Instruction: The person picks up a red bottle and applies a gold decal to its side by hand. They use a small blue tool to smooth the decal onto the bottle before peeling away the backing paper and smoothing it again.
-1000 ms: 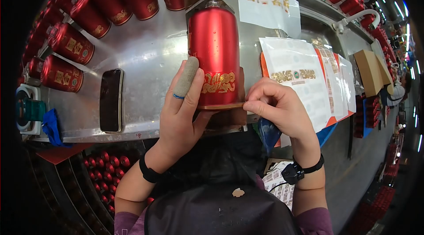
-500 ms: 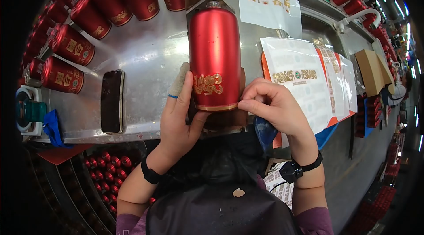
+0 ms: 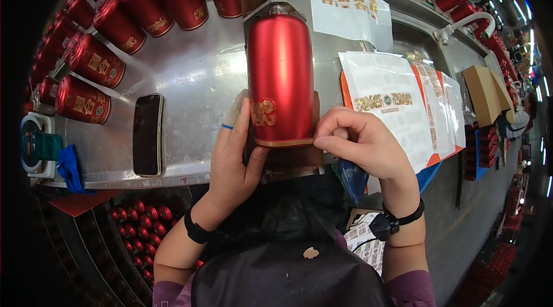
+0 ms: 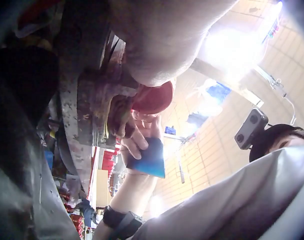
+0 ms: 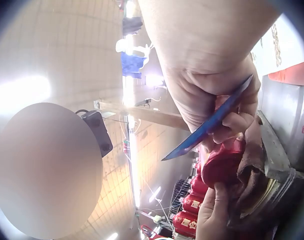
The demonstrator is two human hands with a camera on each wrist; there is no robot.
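A red bottle [image 3: 281,70] with a gold pattern near its base lies with its clear neck away from me. My left hand [image 3: 233,160] holds its lower left side, fingers along the wall and thumb by the base. One left finger wears a grey finger cot [image 3: 234,112]. At the base's right corner, my right hand [image 3: 368,142] has its thumb and index fingertip together against the rim. Its other fingers curl round a flat blue scraper [image 5: 207,125], which juts out below the palm. A brown cloth [image 5: 252,172] lies under the bottle in the right wrist view.
Sheets of gold decals [image 3: 386,117] lie right of the bottle, and another decal sheet [image 3: 351,16] lies behind. A phone [image 3: 148,134] rests on the metal table [image 3: 190,88] at left. Several red bottles [image 3: 98,62] stand beyond it. A white faucet [image 3: 466,24] is at back right.
The bottle has turned about its long axis, so the gold pattern has shifted from the middle to the left edge. My left fingers have slid lower; the right fingertips stay near the base corner.
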